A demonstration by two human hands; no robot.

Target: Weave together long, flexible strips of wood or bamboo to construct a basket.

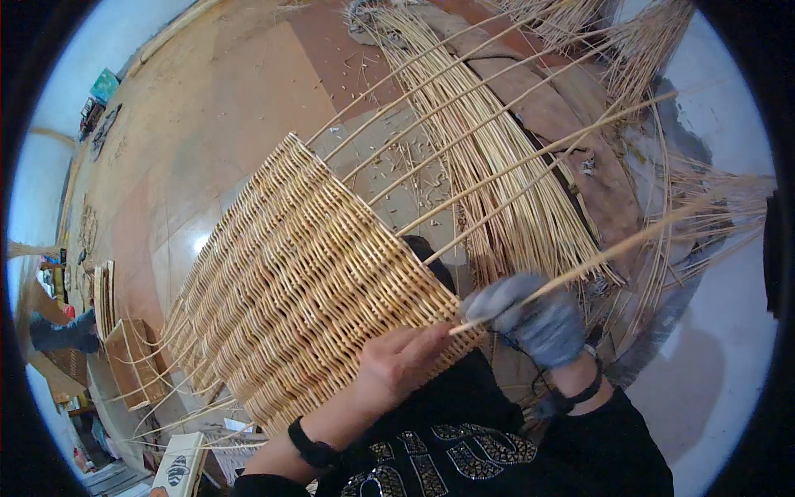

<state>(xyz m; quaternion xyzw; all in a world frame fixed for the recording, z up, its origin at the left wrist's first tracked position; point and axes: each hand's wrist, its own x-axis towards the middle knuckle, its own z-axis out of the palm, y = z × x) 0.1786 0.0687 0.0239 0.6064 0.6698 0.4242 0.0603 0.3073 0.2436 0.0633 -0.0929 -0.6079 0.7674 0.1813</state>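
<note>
A large woven wicker panel [310, 282] lies slanted across my lap, with long bare stakes [484, 184] sticking out of its far right edge. My left hand [399, 364], bare, rests over the panel's near right corner, its fingers closed around the near end of a willow rod [596, 258]. Just beyond it, my right hand [530, 319], in a grey glove, is closed around the same rod beside the panel's edge. From there the rod runs out to the upper right, blurred toward its far end. My left fingertips are partly hidden.
A long bundle of peeled willow rods [489, 157] lies on brown sacking [609, 186] beyond the panel. More rods [712, 199] lean by the white wall at right. Offcuts litter the tiled floor [207, 108]. At lower left are a wooden box [132, 356] and another person's leg [62, 331].
</note>
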